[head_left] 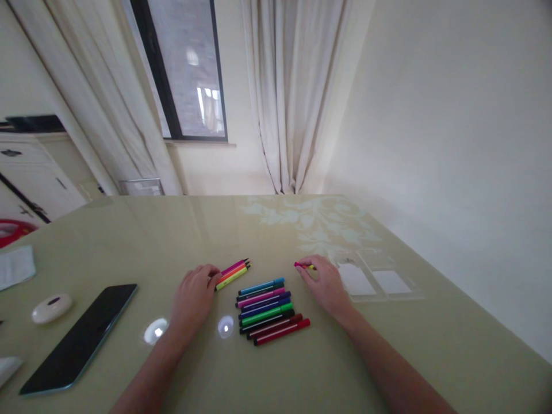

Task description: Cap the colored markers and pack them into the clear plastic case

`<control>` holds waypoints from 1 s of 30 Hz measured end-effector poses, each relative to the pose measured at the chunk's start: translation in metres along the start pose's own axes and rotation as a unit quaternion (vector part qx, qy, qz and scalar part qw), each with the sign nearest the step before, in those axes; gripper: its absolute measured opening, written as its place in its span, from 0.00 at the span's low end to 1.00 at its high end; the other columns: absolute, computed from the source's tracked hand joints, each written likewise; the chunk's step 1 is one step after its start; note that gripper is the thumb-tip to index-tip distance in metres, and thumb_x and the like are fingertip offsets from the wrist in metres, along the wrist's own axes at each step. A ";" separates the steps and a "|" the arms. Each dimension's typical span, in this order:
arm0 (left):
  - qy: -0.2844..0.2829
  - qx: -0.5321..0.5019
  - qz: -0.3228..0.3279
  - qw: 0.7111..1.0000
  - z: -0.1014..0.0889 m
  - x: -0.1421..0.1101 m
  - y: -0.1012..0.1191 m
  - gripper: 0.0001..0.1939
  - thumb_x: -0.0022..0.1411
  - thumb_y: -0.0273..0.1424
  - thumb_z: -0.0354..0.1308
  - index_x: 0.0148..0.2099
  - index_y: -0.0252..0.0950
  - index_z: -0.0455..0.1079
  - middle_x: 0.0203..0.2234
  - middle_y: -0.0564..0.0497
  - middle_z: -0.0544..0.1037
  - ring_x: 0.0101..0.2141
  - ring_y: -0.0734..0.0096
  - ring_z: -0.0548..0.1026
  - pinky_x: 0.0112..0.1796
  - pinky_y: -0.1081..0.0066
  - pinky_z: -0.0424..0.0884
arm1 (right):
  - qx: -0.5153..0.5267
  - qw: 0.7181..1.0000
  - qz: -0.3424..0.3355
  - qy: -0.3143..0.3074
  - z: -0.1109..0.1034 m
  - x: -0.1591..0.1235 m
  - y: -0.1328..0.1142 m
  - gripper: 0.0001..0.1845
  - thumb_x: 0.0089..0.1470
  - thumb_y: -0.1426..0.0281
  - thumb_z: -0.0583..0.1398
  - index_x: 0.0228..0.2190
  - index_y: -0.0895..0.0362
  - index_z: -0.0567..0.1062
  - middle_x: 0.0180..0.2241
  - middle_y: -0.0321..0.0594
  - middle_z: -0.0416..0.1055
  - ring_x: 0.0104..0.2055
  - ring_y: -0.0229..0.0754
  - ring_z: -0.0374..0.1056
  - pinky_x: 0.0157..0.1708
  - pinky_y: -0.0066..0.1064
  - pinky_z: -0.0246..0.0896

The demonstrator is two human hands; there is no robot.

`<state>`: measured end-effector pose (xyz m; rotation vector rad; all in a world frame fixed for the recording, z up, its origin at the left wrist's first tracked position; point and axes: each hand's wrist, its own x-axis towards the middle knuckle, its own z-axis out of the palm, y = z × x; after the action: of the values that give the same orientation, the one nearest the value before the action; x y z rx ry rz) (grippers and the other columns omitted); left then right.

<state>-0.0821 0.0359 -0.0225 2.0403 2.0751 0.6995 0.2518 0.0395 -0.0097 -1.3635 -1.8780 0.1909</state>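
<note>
My two hands were well apart above the tabletop (pixel 207 374), w/ the pens b/w them and near them. My L hand (pixel 195 293) was at the lower left end of the bright pens (pixel 233 275), w/ its fingers bent and touching them; I can't tell if it was really clamped there. These pens were magenta, orange and yellow, lay side by side on a slant, and had their dark ends pointing up and to the right, away from my hand.

My R hand (pixel 321 282) pinched a small piece (pixel 297 264) b/w thumb and fingers; it showed pink at one end and some yellow near my fingertips, the rest was hidden.

B/w my arms, closer to me, lay the row of pens (pixel 265 314): blue at the far side, then pink, purple, green, black, etc., w/ red nearest to me. To the right of my R hand was the clear case (pixel 383 298), lying open w/ white cards (pixel 356 279) in it. Far to the left were a tablet (pixel 81 339), a white oval thing (pixel 45 313) and some paper (pixel 16 267).
</note>
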 end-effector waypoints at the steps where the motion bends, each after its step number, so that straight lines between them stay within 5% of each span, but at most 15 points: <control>1: 0.000 -0.007 0.000 1.000 0.000 0.000 0.000 0.17 0.70 0.38 0.47 0.44 0.38 0.76 0.40 0.44 0.81 0.44 0.53 0.75 0.47 0.57 0.69 | 0.004 1.000 -0.002 0.000 0.000 0.000 0.000 0.05 0.63 0.67 0.62 0.37 0.54 0.79 0.39 0.42 0.80 0.43 0.48 0.75 0.45 0.39 0.68; 8: 0.046 -0.086 0.015 0.995 0.001 0.001 0.004 0.22 0.70 0.40 0.45 0.46 0.37 0.79 0.42 0.42 0.78 0.42 0.54 0.77 0.47 0.56 0.72 | 0.048 0.998 0.043 -0.027 -0.001 -0.001 -0.005 0.06 0.64 0.65 0.62 0.39 0.53 0.79 0.38 0.40 0.81 0.39 0.46 0.77 0.43 0.38 0.70; 13: 0.087 -0.235 0.042 0.967 -0.007 0.000 0.020 0.20 0.68 0.46 0.52 0.44 0.38 0.80 0.40 0.45 0.79 0.40 0.58 0.78 0.44 0.60 0.74 | 0.141 0.986 0.068 -0.059 -0.006 0.000 -0.019 0.08 0.64 0.62 0.62 0.38 0.53 0.80 0.36 0.39 0.82 0.36 0.43 0.77 0.39 0.35 0.71; 20: -0.022 -0.416 0.019 0.909 -0.007 -0.009 0.042 0.18 0.64 0.46 0.62 0.47 0.39 0.81 0.41 0.46 0.85 0.41 0.60 0.82 0.45 0.63 0.77 | 0.250 0.963 0.087 -0.054 -0.008 0.002 -0.023 0.10 0.58 0.61 0.67 0.37 0.54 0.82 0.37 0.40 0.82 0.39 0.45 0.78 0.44 0.37 0.73; 30: -0.056 -0.435 0.014 0.898 -0.012 -0.014 0.054 0.17 0.60 0.44 0.65 0.45 0.39 0.82 0.42 0.47 0.86 0.43 0.58 0.83 0.48 0.62 0.79 | 0.317 0.941 0.103 -0.062 -0.009 0.001 -0.028 0.13 0.55 0.58 0.70 0.37 0.54 0.82 0.37 0.42 0.83 0.40 0.47 0.80 0.47 0.42 0.75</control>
<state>-0.0373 0.0182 0.0080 1.5215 1.2820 1.1981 0.2369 0.0263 0.0120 -1.0996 -1.5612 0.9221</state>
